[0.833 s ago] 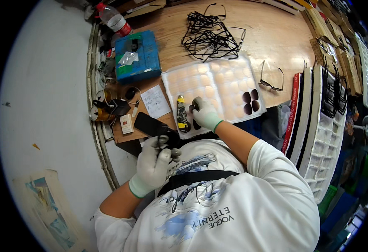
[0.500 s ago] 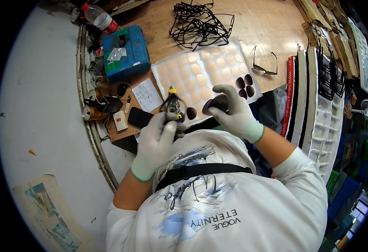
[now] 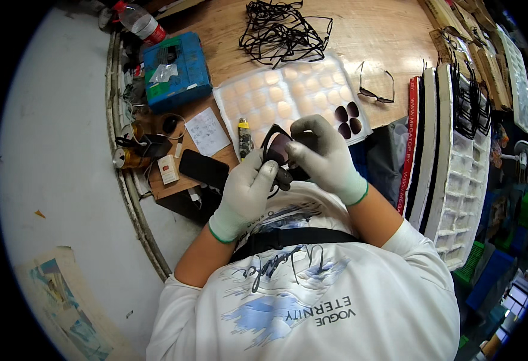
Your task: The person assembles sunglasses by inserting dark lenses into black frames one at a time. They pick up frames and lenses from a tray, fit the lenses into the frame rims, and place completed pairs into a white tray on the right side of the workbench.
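At the upper left of the frame sits a blue box [image 3: 177, 71], with a black phone [image 3: 204, 169] below it. Near the middle, the left hand [image 3: 247, 191] curls its gloved fingers around the dark glasses [image 3: 278, 151]. The right hand [image 3: 324, 155] pinches the same glasses from the other side. Just above them lies a clear lens tray [image 3: 288, 96], and above that a pile of black frames [image 3: 282, 30]. At the right stand white trays [image 3: 465, 156].
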The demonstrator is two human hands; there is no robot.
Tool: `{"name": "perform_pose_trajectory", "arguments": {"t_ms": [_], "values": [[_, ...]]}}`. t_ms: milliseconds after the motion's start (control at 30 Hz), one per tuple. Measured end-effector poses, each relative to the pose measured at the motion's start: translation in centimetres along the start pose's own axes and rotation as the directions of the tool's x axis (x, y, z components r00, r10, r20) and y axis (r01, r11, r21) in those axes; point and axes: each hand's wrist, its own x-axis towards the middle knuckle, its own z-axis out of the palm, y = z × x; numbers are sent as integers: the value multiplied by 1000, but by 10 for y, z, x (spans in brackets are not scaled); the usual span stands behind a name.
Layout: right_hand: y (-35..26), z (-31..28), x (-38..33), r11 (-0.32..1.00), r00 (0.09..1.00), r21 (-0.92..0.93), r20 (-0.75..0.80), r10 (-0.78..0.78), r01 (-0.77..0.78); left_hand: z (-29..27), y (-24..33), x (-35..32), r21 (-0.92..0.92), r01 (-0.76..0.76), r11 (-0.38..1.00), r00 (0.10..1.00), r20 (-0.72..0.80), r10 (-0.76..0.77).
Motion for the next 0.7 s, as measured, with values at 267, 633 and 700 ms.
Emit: {"name": "perform_pose_trajectory", "arguments": {"t_ms": [267, 633, 700], "values": [[16, -27, 26, 953, 901, 110, 371, 225, -283, -10, 5, 0, -71, 187, 980, 978, 103, -179], [-9, -14, 0, 907, 965, -405, 168, 201, -119, -8, 9, -9, 19, 105, 994, 994, 25, -106], [-20, -12, -8, 926, 969, -365, 180, 172, -96, -9, 11, -9, 15, 134, 991, 988, 77, -135]]}}
